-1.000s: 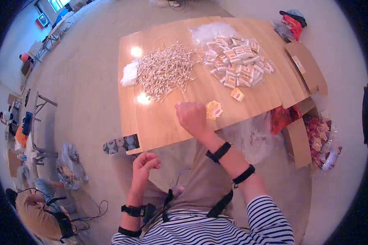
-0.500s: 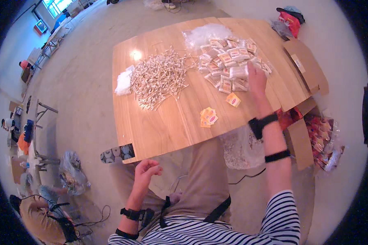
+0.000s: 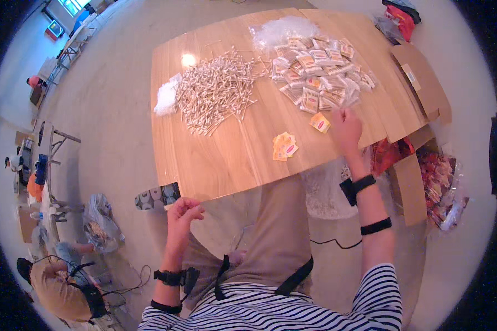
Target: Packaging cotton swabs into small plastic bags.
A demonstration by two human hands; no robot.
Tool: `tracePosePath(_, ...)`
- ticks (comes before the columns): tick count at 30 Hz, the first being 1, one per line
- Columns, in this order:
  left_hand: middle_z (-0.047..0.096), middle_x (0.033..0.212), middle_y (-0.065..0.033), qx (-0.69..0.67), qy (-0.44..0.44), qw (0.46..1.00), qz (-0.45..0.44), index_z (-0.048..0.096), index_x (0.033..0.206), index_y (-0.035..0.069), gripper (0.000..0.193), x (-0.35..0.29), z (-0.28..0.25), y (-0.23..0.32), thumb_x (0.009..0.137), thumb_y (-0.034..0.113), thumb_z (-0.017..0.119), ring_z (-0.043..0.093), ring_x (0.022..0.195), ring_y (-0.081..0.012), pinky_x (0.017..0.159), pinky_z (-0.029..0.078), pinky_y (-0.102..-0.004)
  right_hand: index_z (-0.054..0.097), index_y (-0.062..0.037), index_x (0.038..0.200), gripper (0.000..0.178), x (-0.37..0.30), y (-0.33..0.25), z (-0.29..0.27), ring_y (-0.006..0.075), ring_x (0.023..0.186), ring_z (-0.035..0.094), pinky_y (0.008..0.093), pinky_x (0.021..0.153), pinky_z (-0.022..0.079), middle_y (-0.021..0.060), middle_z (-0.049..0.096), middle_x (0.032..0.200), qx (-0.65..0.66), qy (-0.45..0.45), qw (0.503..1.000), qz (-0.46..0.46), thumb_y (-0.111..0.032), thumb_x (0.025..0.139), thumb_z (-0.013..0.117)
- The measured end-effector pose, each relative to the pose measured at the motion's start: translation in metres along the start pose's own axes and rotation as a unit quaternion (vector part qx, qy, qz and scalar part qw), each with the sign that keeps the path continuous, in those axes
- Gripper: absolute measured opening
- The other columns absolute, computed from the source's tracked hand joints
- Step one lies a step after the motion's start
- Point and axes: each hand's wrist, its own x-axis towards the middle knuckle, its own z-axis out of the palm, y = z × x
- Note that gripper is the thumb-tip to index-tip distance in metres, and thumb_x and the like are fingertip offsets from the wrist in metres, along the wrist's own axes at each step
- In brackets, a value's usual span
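Head view: the right hand (image 3: 348, 131) is over the table (image 3: 221, 165), its fingers curled and the fingertips drawn close; I cannot tell whether anything thin is pinched between them. Its fingertips are just beside a lone yellow card (image 3: 320, 123) and just short of the near edge of the packets (image 3: 317, 66), and whether they touch either is unclear. The left hand (image 3: 183, 219) is at the table's near left corner, loosely curled with a narrow gap between thumb and fingers; nothing shows in it, though I cannot be sure it is bare.

Left of the lone card, and apart from it, more cards (image 3: 284, 147) lie overlapping. The packets, clear and filled with sticks, lie heaped on the right, with clear film (image 3: 284, 30) behind them. Loose swabs (image 3: 215, 91) are heaped to the left, a white stack (image 3: 167, 95) beside them.

The step in hand seems to be work at the near edge of the packets, taking up or setting down, I cannot tell which. If a card is to be picked up, the move calls for a light pinch at its edge, since it looks thin and lies nearly flat
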Motion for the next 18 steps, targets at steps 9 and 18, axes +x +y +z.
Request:
tracePosePath(9,0.068,0.084,-0.0069,-0.004,0.005,1.0,-0.004,0.064,0.092,0.001,0.009,-0.008,-0.001,0.005,0.085,0.008,0.066,0.064,0.074,-0.0143,0.068,0.053,-0.0273,0.065,-0.0025,0.091,0.034,-0.04,-0.028,-0.003,0.0382,0.084,0.064,0.0491,0.074,0.049,0.0179,0.067,0.089,-0.015,-0.042,0.999,-0.023,-0.035,0.084,0.069)
tracePosePath(18,0.065,0.085,-0.0031,0.008,-0.009,0.999,0.033,0.063,0.095,0.004,0.011,0.008,-0.026,-0.012,0.084,0.002,0.067,0.063,0.077,-0.0122,0.069,0.053,-0.0272,0.061,-0.0046,0.076,0.024,-0.083,-0.052,0.012,0.0363,0.07,0.062,0.0481,0.064,0.047,0.0156,0.063,0.076,0.026,-0.085,0.984,-0.152,-0.026,0.087,0.066)
